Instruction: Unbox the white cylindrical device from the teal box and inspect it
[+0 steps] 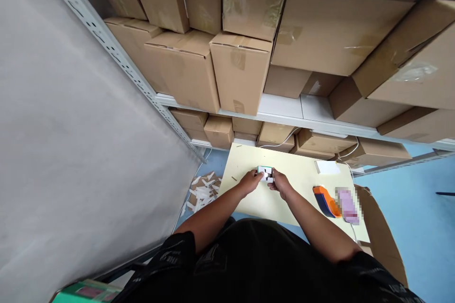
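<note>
White box [263, 170] (green-edged), pale-yellow tabletop [256, 204].

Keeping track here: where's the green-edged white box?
The box is below and right of centre in the head view, held between the left hand and right hand over the table.

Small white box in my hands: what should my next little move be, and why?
I'd perhaps lift the small white box closer to your eyes: your left hand and right hand hold it at opposite ends, and dark patches show on its face, but I can't tell whether they are openings or print.
</note>
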Demonstrator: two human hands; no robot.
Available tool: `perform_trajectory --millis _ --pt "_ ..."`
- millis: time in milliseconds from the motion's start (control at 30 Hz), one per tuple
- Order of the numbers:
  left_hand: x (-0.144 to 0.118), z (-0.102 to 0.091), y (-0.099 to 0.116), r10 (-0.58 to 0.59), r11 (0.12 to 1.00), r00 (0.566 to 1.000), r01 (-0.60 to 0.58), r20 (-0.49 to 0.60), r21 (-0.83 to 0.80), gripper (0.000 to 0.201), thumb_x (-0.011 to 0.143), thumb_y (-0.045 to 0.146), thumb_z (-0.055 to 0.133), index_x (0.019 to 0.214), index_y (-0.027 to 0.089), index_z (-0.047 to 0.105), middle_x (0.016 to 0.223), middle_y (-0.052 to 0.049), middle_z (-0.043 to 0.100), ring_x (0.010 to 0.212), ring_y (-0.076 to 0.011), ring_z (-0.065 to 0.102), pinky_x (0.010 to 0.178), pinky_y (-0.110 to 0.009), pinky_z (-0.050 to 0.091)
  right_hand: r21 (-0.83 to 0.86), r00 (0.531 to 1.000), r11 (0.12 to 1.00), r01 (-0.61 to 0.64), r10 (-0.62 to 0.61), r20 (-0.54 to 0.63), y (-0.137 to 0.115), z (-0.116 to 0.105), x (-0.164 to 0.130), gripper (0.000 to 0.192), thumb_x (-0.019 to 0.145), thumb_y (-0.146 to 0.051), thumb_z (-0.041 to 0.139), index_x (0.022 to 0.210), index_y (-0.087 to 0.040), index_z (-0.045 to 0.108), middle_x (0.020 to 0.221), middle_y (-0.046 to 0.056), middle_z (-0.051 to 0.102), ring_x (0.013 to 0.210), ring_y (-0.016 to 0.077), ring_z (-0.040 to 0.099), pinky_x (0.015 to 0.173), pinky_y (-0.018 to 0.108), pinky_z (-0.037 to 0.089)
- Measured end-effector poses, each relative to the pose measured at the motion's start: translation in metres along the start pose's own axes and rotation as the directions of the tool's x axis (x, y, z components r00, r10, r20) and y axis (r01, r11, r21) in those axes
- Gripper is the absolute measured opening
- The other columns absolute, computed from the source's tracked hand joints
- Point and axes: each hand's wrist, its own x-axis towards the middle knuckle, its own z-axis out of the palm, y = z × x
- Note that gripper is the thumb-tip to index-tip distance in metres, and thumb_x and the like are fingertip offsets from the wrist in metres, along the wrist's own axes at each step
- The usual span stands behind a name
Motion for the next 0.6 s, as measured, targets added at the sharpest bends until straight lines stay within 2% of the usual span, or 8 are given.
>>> perform_trajectory --millis 133,233,300,467,533,600 --pt "0.002 0.008 0.006 0.101 0.985 0.980 -0.073 -0.173 0.157 0.043 0.092 0.051 0.063 0.117 0.017 0.069 0.118 -0.013 0.071 0.107 -0.0283 0.067 0.093 -0.037 0.050 -0.069 0.988 0.986 0.150 -0.148 0.044 0.003 -0.022 -0.010 0.049 0.092 -0.066 0.054 0.100 -0.022 0.072 0.112 0.011 0.073 0.070 0.0200 0.068 0.059 0.033 0.055" --pt "0.006 0.017 0.017 0.147 0.974 0.952 -0.092 -0.269 0.206 0.055 0.083 0.049 0.075 0.127 0.018 0.064 0.129 -0.014 0.065 0.110 -0.0284 0.066 0.094 -0.035 0.049 -0.150 0.958 0.946 0.287 -0.279 0.070 0.002 -0.033 -0.013 0.048 0.090 -0.068 0.057 0.106 -0.025 0.071 0.109 0.007 0.074 0.079 0.0227 0.069 0.065 0.033 0.053" --pt "0.010 0.022 0.025 0.150 0.963 0.943 -0.070 -0.299 0.260 0.058 0.080 0.046 0.079 0.128 0.019 0.061 0.128 -0.014 0.064 0.110 -0.0285 0.065 0.092 -0.034 0.048 -0.249 0.937 0.904 0.348 -0.339 0.083 -0.001 -0.035 -0.011 0.043 0.088 -0.065 0.061 0.105 -0.027 0.069 0.102 0.004 0.074 0.082 0.0232 0.069 0.069 0.033 0.052" --pt "0.019 0.023 0.040 0.089 0.942 0.933 0.035 -0.349 0.335 0.028 0.090 0.040 0.069 0.108 0.021 0.062 0.103 -0.007 0.070 0.092 -0.0240 0.066 0.080 -0.032 0.047 -0.418 0.928 0.834 0.359 -0.369 0.061 -0.010 -0.031 -0.002 0.029 0.092 -0.054 0.056 0.087 -0.027 0.061 0.080 0.001 0.069 0.075 0.0226 0.067 0.071 0.033 0.047" --pt "0.020 0.021 0.043 0.078 0.930 0.935 0.057 -0.346 0.363 0.028 0.090 0.044 0.069 0.106 0.022 0.060 0.097 -0.005 0.070 0.087 -0.0226 0.067 0.076 -0.031 0.046 -0.427 0.928 0.830 0.359 -0.368 0.064 -0.010 -0.030 0.000 0.030 0.093 -0.055 0.054 0.084 -0.026 0.060 0.079 0.001 0.069 0.075 0.0225 0.067 0.069 0.032 0.046" --pt "0.022 0.020 0.044 0.043 0.913 0.942 0.099 -0.334 0.397 0.038 0.089 0.050 0.071 0.111 0.023 0.057 0.096 -0.003 0.070 0.085 -0.0222 0.067 0.074 -0.030 0.045 -0.424 0.928 0.832 0.359 -0.368 0.063 -0.009 -0.030 0.000 0.035 0.094 -0.059 0.052 0.084 -0.026 0.059 0.079 0.001 0.070 0.074 0.0225 0.067 0.068 0.031 0.045"
